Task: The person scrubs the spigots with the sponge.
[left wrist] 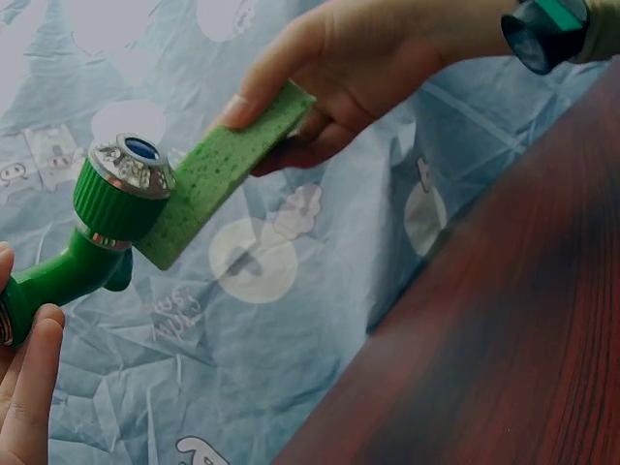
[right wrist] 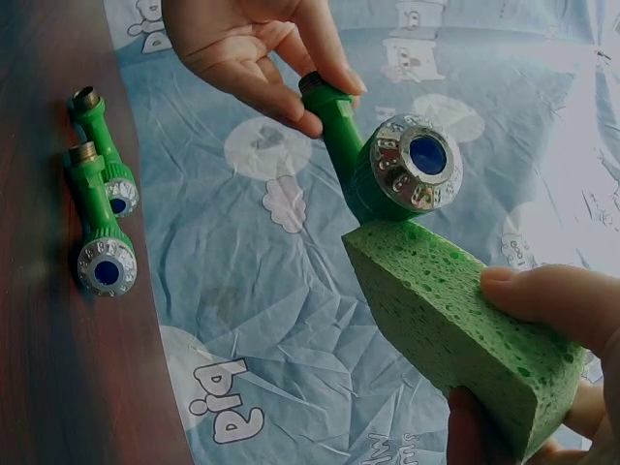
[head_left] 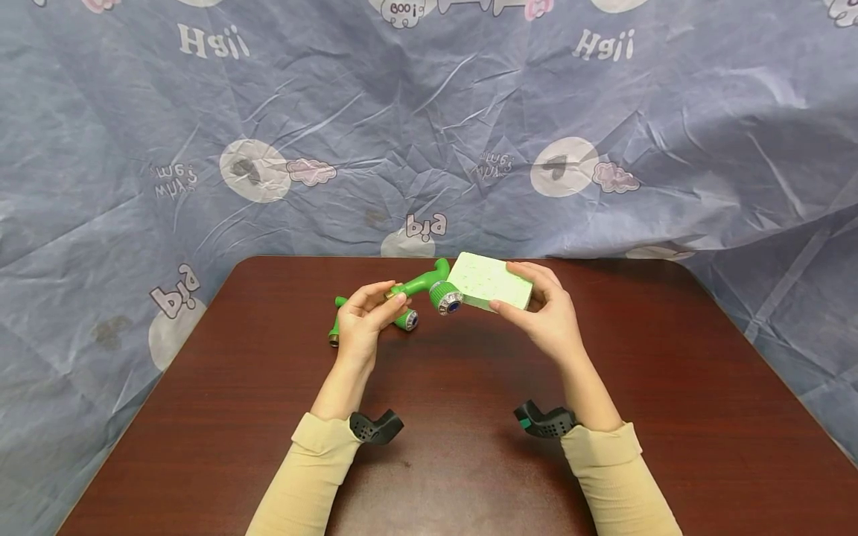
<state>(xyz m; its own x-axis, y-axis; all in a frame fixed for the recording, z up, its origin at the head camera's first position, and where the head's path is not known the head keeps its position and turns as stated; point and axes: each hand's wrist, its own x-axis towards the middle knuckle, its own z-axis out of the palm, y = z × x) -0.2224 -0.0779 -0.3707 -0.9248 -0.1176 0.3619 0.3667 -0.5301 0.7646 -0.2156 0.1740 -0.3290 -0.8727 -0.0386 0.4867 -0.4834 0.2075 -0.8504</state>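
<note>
Held tap: 1 green tap (head_left: 421,283) with a ribbed head, silver collar and blue centre, raised above the table (head_left: 456,387).
Left hand (head_left: 362,321): thumb and fingers pinch that tap near its brass threaded end.
Right hand (head_left: 555,318): thumb on 1 face, fingers on the opposite side, clamped on the sponge's outer end.
Sponge: 1 green block sponge (head_left: 484,280), raised, its free end at the held tap's head; how firmly they touch, I cannot tell.
Tabletop taps: 2 more green taps (right wrist: 94,201), lying close together on the table, beyond the left hand.
In the way: the left hand covers part of these 2 in the head view; the held tap's head hides the sponge's free end in the left wrist view.
Tap count: 3 in sight, 1 held and 2 lying.
Wrist gear: 2 black mounts (head_left: 377,428), 1 per wrist, beside 2 pale yellow sleeves (head_left: 308,476).
Backdrop: 1 wrinkled blue printed cloth (head_left: 402,134) behind the table.
</note>
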